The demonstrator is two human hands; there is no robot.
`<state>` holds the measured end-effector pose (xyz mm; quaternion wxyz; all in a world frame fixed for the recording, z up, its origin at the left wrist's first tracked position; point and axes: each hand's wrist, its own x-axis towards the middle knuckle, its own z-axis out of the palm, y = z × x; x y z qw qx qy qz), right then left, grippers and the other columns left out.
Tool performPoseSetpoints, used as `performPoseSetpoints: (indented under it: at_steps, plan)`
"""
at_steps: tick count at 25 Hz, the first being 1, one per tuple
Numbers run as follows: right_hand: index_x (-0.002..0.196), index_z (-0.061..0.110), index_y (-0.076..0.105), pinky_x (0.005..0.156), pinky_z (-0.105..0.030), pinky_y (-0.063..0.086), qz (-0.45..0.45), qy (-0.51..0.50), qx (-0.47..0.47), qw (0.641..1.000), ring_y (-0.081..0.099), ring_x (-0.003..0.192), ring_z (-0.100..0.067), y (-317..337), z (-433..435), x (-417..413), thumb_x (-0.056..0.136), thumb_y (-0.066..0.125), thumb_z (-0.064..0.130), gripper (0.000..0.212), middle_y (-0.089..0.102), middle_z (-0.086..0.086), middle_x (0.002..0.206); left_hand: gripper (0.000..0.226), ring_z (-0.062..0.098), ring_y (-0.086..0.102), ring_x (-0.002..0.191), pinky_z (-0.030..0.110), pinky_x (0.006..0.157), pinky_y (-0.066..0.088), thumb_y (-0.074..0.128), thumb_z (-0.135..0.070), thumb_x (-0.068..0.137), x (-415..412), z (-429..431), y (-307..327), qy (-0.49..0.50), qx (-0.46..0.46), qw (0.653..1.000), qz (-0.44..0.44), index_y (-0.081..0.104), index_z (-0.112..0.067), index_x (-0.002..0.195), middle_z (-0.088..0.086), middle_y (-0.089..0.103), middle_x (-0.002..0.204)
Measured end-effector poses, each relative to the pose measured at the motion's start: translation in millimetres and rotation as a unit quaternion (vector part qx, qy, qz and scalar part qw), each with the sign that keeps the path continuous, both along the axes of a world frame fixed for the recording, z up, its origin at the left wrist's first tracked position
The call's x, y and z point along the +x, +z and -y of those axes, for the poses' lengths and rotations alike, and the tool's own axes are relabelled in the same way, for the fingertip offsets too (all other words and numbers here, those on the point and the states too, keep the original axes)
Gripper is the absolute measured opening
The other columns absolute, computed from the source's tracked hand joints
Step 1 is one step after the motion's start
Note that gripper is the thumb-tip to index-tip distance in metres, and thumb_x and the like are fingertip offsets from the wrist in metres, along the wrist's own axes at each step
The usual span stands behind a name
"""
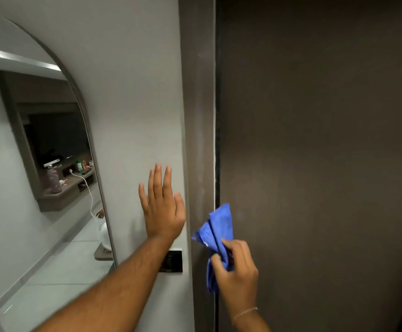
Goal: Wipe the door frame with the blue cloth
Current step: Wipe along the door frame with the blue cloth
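Right hand grips blue cloth at door frame; left hand flat, open.

The cloth is showing a bright, even blue, with darker blue in its folds and no printed pattern. The door frame is looking dull brown-grey, with pale chalky smears running down it. A thin white line is running along its right edge beside a black gap. The door is showing a darker, flat brown, unpatterned. The wall is appearing plain light grey. The mirror is wearing a slim grey rim and is reflecting grey-brown shelving, a white cable and pale floor tiles. The switch plate is showing black with a white upper edge. A thin pale thread is circling the right wrist.
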<state>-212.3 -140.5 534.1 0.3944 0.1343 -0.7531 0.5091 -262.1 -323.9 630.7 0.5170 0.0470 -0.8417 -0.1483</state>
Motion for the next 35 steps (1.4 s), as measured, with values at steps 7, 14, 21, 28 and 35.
performPoseSetpoints:
  at_steps: [7, 14, 21, 28, 35]
  plan:
    - [0.132, 0.026, 0.070, 0.072, -0.033, 0.060, -0.053, -0.008, 0.070, 0.996, 0.068, 0.084, -0.013, 19, 67, -85, 0.084, 0.081, 0.011, 0.051, 0.065, 0.010, 0.104, 0.071, 0.023, 0.000, 0.171, 0.056, 0.137, 0.008, 0.041, -0.031, 0.111, -83, 42, 70, 0.005, -0.149, 0.987, -0.056, 0.017, -0.025, 0.177, 0.005, 0.005, 0.186]
    - [0.117, 0.015, 0.083, 0.081, -0.040, 0.053, -0.233, -0.156, 0.206, 0.937, 0.069, 0.097, -0.030, -9, 74, -127, 0.092, 0.081, 0.025, 0.027, 0.066, -0.008, 0.118, 0.065, 0.027, 0.008, 0.171, 0.055, 0.136, 0.003, 0.026, -0.036, 0.114, -107, 54, 52, 0.037, -0.196, 0.973, -0.116, 0.013, -0.028, 0.177, 0.004, 0.011, 0.185]
    - [0.170, 0.028, 0.014, 0.138, -0.039, -0.001, -0.171, -0.135, 0.342, 0.914, 0.003, 0.169, -0.016, -45, 66, -138, 0.109, 0.043, 0.047, 0.070, 0.002, 0.004, 0.181, 0.070, 0.026, -0.004, 0.171, 0.054, 0.136, -0.001, 0.035, -0.032, 0.112, -109, 56, 52, 0.041, -0.210, 0.969, -0.123, 0.011, -0.025, 0.177, 0.003, -0.003, 0.186]
    - [0.170, 0.031, 0.013, 0.131, -0.039, 0.014, -0.200, -0.177, 0.402, 0.876, 0.005, 0.168, -0.013, -59, 55, -140, 0.112, 0.029, 0.047, 0.063, 0.006, 0.006, 0.180, 0.078, 0.029, 0.002, 0.171, 0.055, 0.137, 0.002, 0.043, -0.029, 0.107, -116, 59, 50, 0.042, -0.222, 0.966, -0.129, 0.010, -0.022, 0.178, 0.007, 0.001, 0.186]
    - [0.170, 0.025, 0.011, 0.138, -0.040, -0.001, -0.244, -0.185, 0.342, 0.889, 0.006, 0.169, -0.020, 132, 70, -162, 0.114, 0.027, 0.047, 0.063, 0.007, 0.001, 0.181, 0.085, 0.029, 0.004, 0.171, 0.054, 0.137, 0.003, 0.047, -0.037, 0.105, -116, 57, 49, 0.014, -0.214, 0.965, -0.150, 0.008, -0.016, 0.177, 0.005, -0.001, 0.186]
